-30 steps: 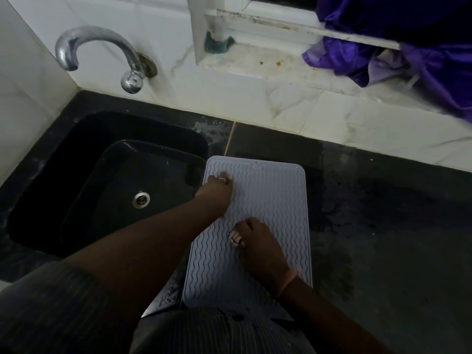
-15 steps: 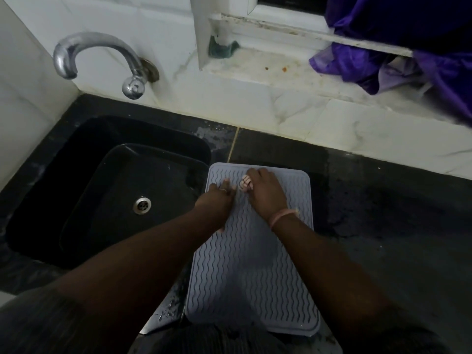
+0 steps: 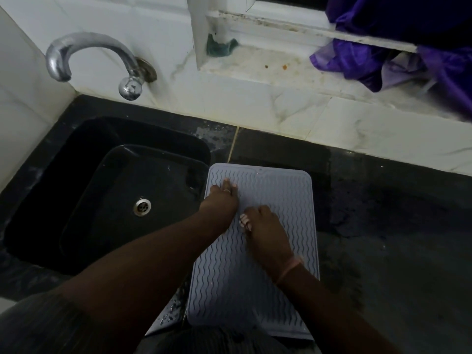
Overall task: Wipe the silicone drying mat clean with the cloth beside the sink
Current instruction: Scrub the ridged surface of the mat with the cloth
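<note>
While the grey silicone drying mat (image 3: pixel 265 251) is lying flat on the dark bench (image 3: pixel 383 238), just right of the black sink (image 3: pixel 107 190), the person is leaning over it with both hands. Its left edge is sitting right at the sink's rim, and its near end is reaching the bench's front edge, close to the person's body.

The left hand (image 3: pixel 221 200) is resting on the mat's far left corner, its fingers (image 3: pixel 226 183) lying fairly straight and pressing down on the wavy ridges; it is holding nothing. A ring is showing on 1 finger.

The right hand (image 3: pixel 265 228) is sitting near the middle of the mat, just beside the left wrist. Its fingers (image 3: pixel 255 210) are curling around a small bunched pale cloth (image 3: pixel 245 222), which is peeking out at the thumb side and touching the mat. A pink band is circling that wrist.

A chrome tap (image 3: pixel 94 57) is arching from the white tiled wall above the sink. Purple fabric (image 3: pixel 398 60) is spilling over the stained window ledge (image 3: pixel 268 65) at the upper right, and a small dark green scrap (image 3: pixel 221 46) is sitting in the ledge's left corner.
</note>
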A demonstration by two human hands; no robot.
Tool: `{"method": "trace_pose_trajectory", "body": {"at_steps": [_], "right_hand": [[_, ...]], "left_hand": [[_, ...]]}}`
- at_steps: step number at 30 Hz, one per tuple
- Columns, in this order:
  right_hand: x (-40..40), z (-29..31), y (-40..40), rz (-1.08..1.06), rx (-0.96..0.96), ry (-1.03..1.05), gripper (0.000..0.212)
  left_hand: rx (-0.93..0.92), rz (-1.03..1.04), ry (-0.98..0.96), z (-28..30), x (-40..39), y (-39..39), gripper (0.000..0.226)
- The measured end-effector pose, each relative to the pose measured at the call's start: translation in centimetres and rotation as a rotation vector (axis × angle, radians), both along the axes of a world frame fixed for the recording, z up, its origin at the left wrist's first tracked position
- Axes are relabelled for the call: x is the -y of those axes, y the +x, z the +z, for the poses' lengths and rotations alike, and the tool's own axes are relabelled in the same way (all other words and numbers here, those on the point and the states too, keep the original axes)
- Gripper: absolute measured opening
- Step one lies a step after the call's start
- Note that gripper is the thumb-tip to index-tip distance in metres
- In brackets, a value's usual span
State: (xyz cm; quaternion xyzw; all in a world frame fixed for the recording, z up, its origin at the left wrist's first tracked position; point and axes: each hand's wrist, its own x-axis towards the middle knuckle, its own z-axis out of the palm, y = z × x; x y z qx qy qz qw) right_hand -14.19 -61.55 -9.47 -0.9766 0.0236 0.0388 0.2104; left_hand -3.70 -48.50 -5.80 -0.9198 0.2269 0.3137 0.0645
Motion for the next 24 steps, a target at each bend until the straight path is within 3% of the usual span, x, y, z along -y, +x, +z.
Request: {"method": "trace_pose_trajectory", "body": {"at_steps": [6, 11, 17, 24], "right_hand": [[0.3, -0.9, 1.3, -0.039, 0.079, -0.020, 0.038], [1.7, -0.7, 7.7, -0.083, 0.098, -0.021, 0.042], [2.4, 0.8, 14.5, -0.088, -0.009, -0.123, 0.041], [1.8, 1.6, 15.0, -0.019, -0.123, -0.184, 0.038]], "left_hand": [[-0.021, 0.004, -0.011, -0.6, -0.2, 0.7, 0.131], [-0.021, 0.013, -0.040, 0.2, -0.3, 0.7, 0.117], [-0.035, 0.006, -0.028, 0.4, -0.3, 0.8, 0.115], [-0.056, 0.018, -0.004, 0.2, 0.0, 1.1, 0.125]]}}
